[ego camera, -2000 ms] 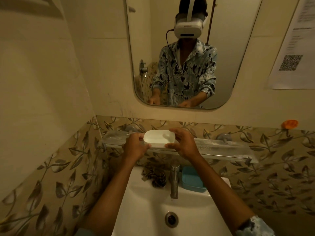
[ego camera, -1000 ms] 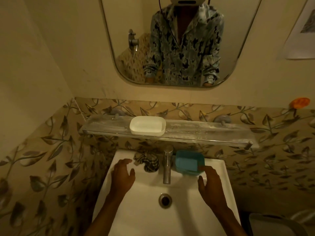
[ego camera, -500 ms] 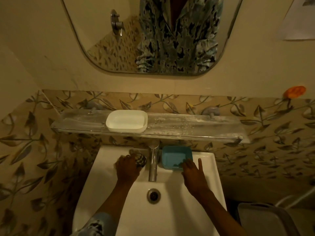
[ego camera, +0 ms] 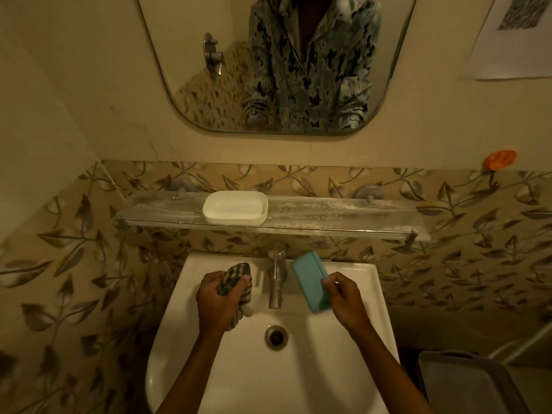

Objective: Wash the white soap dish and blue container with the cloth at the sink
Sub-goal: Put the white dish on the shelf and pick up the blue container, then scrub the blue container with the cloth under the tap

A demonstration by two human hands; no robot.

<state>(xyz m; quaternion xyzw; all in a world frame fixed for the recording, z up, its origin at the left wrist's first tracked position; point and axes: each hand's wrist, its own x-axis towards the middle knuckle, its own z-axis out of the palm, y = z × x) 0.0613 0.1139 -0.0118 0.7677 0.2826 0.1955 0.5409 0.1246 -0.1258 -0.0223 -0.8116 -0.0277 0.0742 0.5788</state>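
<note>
The white soap dish (ego camera: 235, 207) rests on the glass shelf (ego camera: 343, 218) above the sink (ego camera: 298, 369). My left hand (ego camera: 216, 300) is closed around a checked cloth (ego camera: 236, 277), held over the basin left of the tap (ego camera: 276, 279). My right hand (ego camera: 343, 297) grips the blue container (ego camera: 310, 282) by its right edge, tilted on its side just right of the tap. The two hands are apart, with the tap between them.
A mirror (ego camera: 274, 64) hangs above the shelf, showing a person in a patterned shirt. The drain (ego camera: 276, 336) lies in the basin's middle. A grey bin lid (ego camera: 466, 380) sits at the lower right. An orange hook (ego camera: 499, 159) sticks to the wall.
Both hands let go of the white soap dish on the shelf and dropped to the sink. My left hand picked up the cloth; my right hand lifted and tilted the blue container.
</note>
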